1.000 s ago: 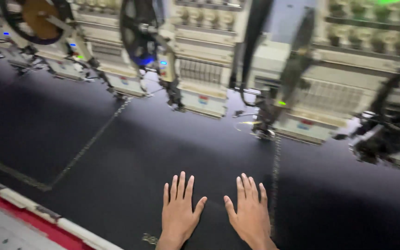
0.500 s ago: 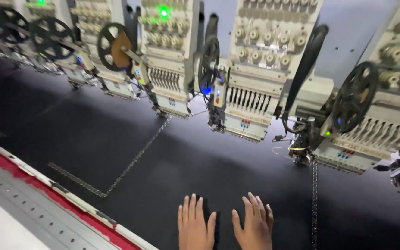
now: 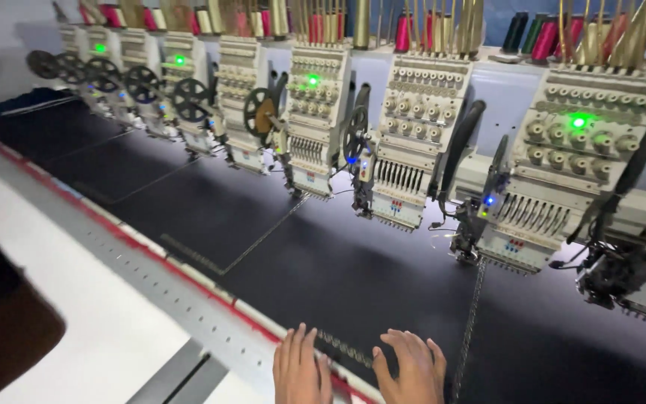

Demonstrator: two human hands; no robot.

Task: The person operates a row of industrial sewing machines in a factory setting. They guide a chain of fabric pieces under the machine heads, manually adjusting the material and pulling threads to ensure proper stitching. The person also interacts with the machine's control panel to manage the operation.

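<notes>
– Under the hands?
– Wide black cloth (image 3: 353, 277), stretched flat and tight. Runs far off to the left and to the right, long way side to side. Goes on ahead too, up to the row of cream sewing heads (image 3: 420, 142).
– Left hand (image 3: 300, 370)?
– Flat, palm down, fingers spread. Lying over the near edge of the cloth, just past the red-edged grey rail (image 3: 151, 269). Holding nothing.
– Right hand (image 3: 411, 368)?
– Just beside the left, not touching it. Fingers spread and a bit bent, tips down on the cloth. Holding nothing too.
– Anything between them?
– Thin line of pale stitches (image 3: 345, 348), running slantwise from one hand to the other.
– Nearer to the long stitched line (image 3: 471, 322) going away?
– Right hand. That line lies just right of it and points up to a sewing head.
– Wrists?
– Cut off at the bottom. Cannot tell more.
</notes>
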